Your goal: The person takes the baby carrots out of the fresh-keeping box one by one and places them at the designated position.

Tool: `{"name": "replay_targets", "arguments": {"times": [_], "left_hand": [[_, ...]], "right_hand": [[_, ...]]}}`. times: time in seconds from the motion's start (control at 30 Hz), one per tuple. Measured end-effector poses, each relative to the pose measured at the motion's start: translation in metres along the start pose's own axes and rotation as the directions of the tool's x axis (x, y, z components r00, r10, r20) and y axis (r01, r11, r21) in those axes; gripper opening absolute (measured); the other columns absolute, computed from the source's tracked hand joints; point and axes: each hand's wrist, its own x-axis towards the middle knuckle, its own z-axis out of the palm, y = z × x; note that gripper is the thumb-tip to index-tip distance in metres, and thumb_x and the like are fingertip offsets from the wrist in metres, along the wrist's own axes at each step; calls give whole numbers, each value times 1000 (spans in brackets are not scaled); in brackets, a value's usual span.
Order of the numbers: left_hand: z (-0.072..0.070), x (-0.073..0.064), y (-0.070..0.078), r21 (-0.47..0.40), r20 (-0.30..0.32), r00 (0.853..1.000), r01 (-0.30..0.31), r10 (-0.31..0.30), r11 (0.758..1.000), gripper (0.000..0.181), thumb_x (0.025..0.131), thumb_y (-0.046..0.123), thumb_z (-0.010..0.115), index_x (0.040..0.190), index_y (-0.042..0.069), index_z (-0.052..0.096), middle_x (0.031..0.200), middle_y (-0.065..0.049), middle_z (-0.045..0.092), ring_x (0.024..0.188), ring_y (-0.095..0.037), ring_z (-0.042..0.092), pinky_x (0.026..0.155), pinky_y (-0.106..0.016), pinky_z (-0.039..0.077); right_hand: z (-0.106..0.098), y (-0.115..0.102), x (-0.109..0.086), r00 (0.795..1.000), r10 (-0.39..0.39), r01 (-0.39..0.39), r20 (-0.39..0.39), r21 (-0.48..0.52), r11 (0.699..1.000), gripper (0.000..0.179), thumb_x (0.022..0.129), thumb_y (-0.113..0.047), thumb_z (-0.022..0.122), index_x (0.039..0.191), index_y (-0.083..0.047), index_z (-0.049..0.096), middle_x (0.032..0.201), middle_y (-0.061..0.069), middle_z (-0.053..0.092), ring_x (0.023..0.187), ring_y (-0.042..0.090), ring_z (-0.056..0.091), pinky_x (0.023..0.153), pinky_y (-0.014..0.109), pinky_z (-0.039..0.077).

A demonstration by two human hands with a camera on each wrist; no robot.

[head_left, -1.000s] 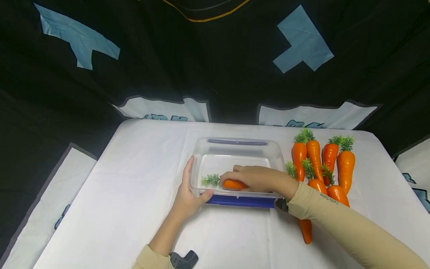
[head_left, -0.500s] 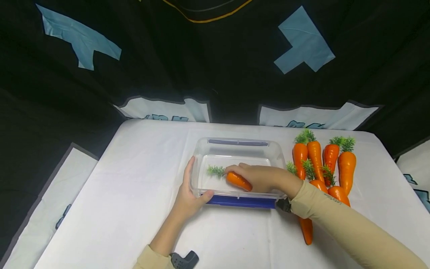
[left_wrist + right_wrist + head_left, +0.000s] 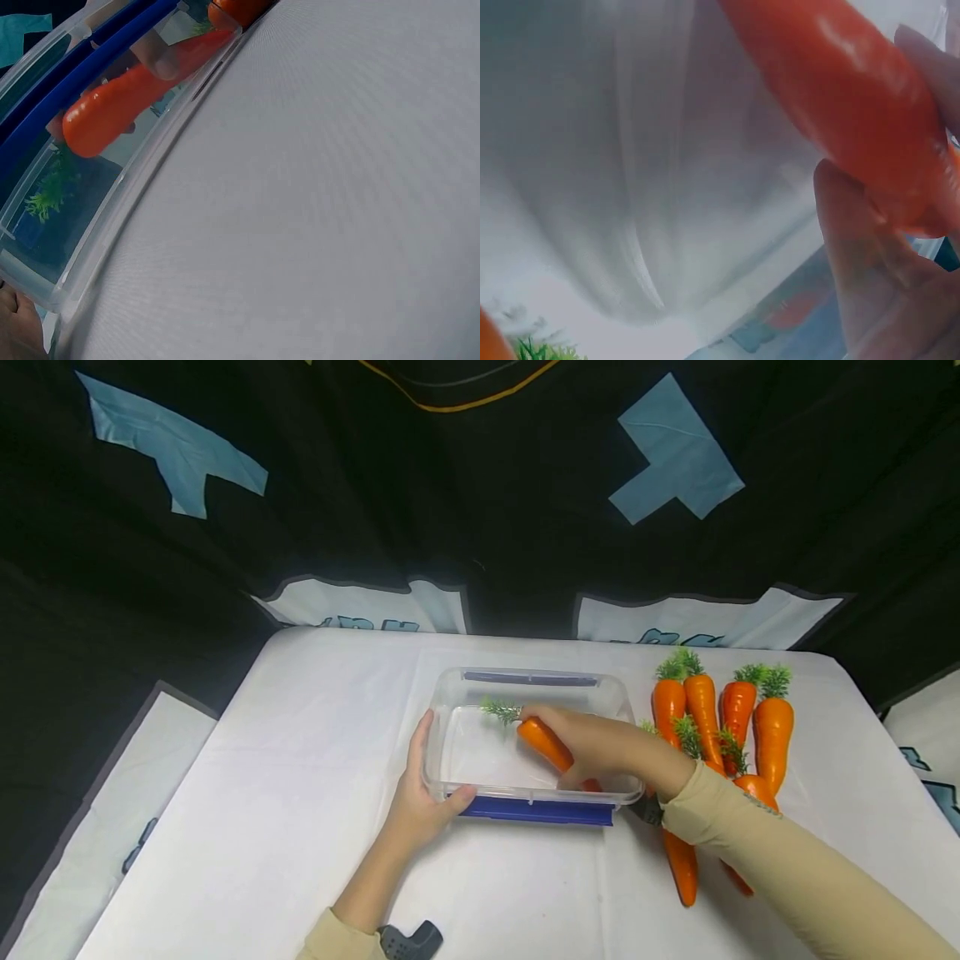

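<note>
A clear plastic container (image 3: 510, 772) with a blue front latch (image 3: 536, 811) sits on the white table. My left hand (image 3: 422, 802) holds its front-left corner, fingers along the left wall and thumb at the front rim. Inside the container, my right hand (image 3: 596, 743) grips an orange toy carrot (image 3: 546, 742), its green leafy top (image 3: 501, 711) pointing left. Through the clear wall in the left wrist view, the same carrot (image 3: 109, 120) lies slanted with fingers around it. Close up in the right wrist view, fingers (image 3: 855, 247) pinch the carrot (image 3: 847, 90) near its thick end.
Several more toy carrots (image 3: 772, 735) lie in two overlapping rows to the right of the container, partly under my right sleeve (image 3: 795, 868). Behind the table (image 3: 322, 693) hangs a black cloth (image 3: 480, 510) with blue patches.
My right hand has shifted right and away from me inside the container, turning the carrot into a slant with its leafy top farther back. My left hand has stayed put.
</note>
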Motion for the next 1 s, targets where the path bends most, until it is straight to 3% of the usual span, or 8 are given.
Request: {"name": "replay_targets", "arguments": {"times": [0.17,0.53,0.8,1.0], "left_hand": [[0,0,1,9,-2,1000,14,-14,1000,108,79,36,80,158,41,8,164,-10,24,147,-38,32,116,-66,26],[0,0,0,18,3,1000,-2,2,1000,107,79,40,80,158,40,7,165,-8,24,147,-38,31,115,-68,26],[0,0,-1,11,6,1000,-14,14,1000,107,79,41,80,158,38,8,163,-12,27,146,-39,33,115,-68,26],[1,0,0,14,-1,1000,-23,23,1000,107,78,49,79,159,38,8,162,-14,29,145,-41,34,114,-70,26]], "right_hand": [[-3,1,-4,998,-63,63,-11,7,998,89,72,-13,89,141,-30,36,135,-3,53,115,15,53,111,42,46],[-4,-1,-11,998,-67,66,-15,-47,997,85,84,-12,78,149,-42,31,142,2,47,118,22,55,105,52,50],[-9,1,-12,984,-63,71,-166,41,997,92,80,-18,84,150,-38,28,142,1,46,114,21,56,98,46,55],[-23,-2,-26,944,-94,124,-317,75,989,91,78,-24,86,150,-30,31,142,3,47,108,21,58,83,36,60]]}}
